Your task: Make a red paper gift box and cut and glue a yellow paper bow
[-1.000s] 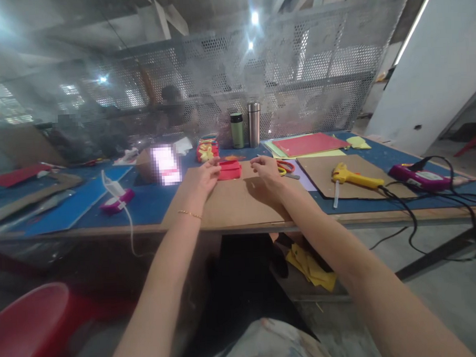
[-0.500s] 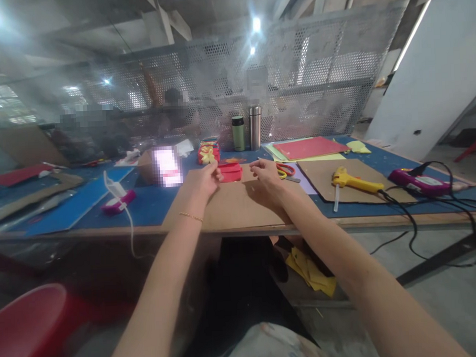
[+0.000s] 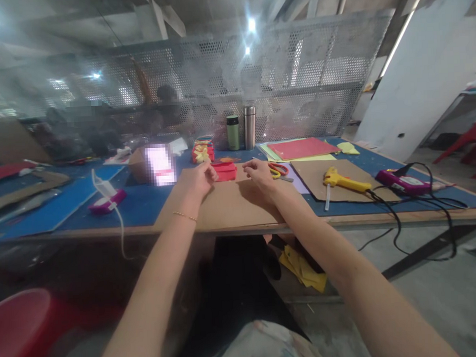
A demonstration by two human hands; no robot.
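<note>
A red folded paper piece, box-like in shape, lies between my hands on a brown cardboard sheet. At its left end is my left hand, fingers curled and thumb pressed in; whatever they hold, if anything, is hidden. To the right of the red piece, apart from it, my right hand hovers above the cardboard with its fingertips pinched together. Anything in that pinch is too small to name. Scissors with red and yellow handles lie just beyond my right hand. A small red box with a yellow bow stands behind my left hand.
A yellow glue gun rests on another cardboard sheet, its cord trailing right to a purple power strip. Two flasks, green and steel, stand at the back. A lit, blurred screen and another purple strip are left.
The view has shifted slightly, so the table items appear a little farther left. Both hands keep nearly the same pose around the red paper piece.
</note>
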